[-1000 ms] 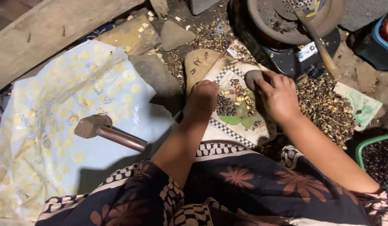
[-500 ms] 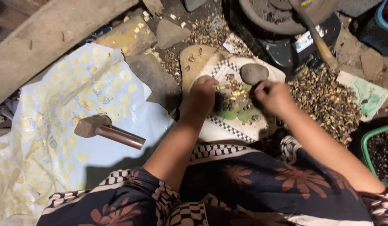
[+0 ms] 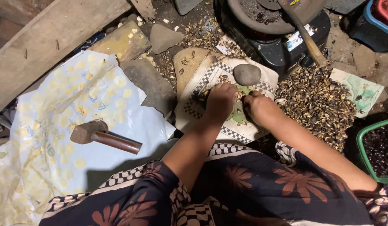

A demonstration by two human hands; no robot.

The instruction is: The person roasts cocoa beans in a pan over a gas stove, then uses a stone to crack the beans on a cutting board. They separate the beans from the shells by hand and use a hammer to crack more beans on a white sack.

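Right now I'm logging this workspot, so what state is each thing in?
Left hand: palm down on the checkered cloth.
Right hand: closed beside it, contents hidden.
Grey oval stone: lying free on the cloth.
Wooden-handled hammer: lying unheld on the plastic sheet.
Green basket: holding dark seeds.

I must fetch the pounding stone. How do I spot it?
Find the patterned cloth before the person's knees, where both hands work. The stone lies on its far edge, just beyond the right hand. It is smooth, round and grey, unlike the flat slabs nearby.
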